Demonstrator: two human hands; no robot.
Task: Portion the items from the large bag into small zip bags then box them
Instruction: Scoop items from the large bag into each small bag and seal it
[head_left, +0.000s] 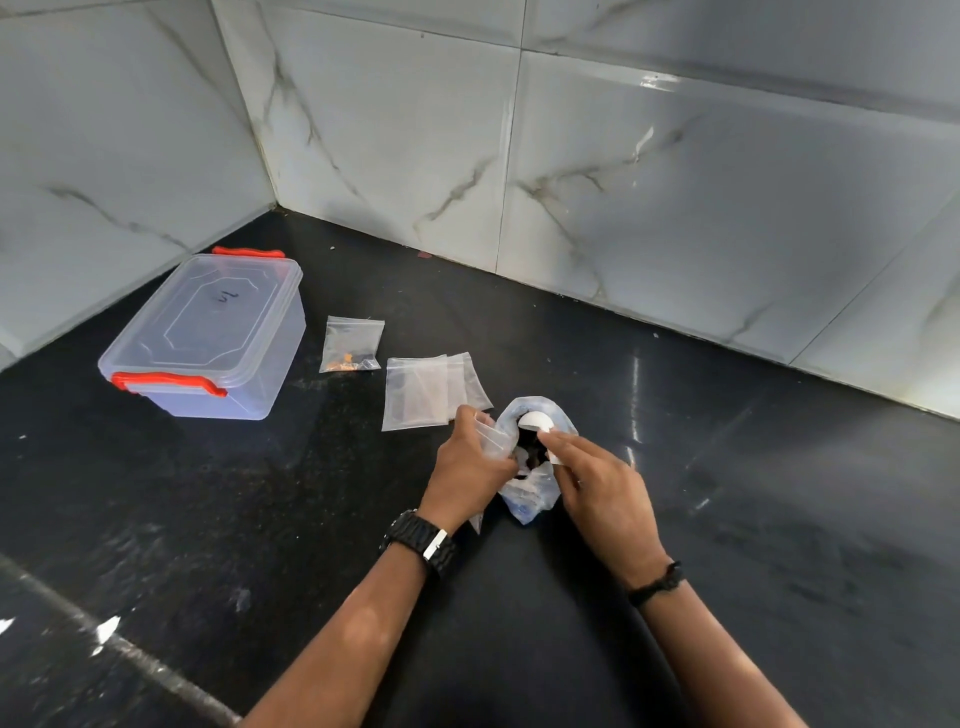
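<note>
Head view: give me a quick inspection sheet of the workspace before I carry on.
Surface: black counter, glossy, with pale specks and smears.
Job's things: large bag open between the hands, dark items inside; white scoop at its mouth; filled zip bag lying flat; empty zip bags overlapping beside it; clear box, lid on, red clips.
Clutter: small crumbs near the wall; white flecks at the near left edge.
Grippers: left hand holds a small zip bag; right hand holds the scoop.
Cables: nothing seen.
Surroundings: marbled wall tiles meeting in a corner.
</note>
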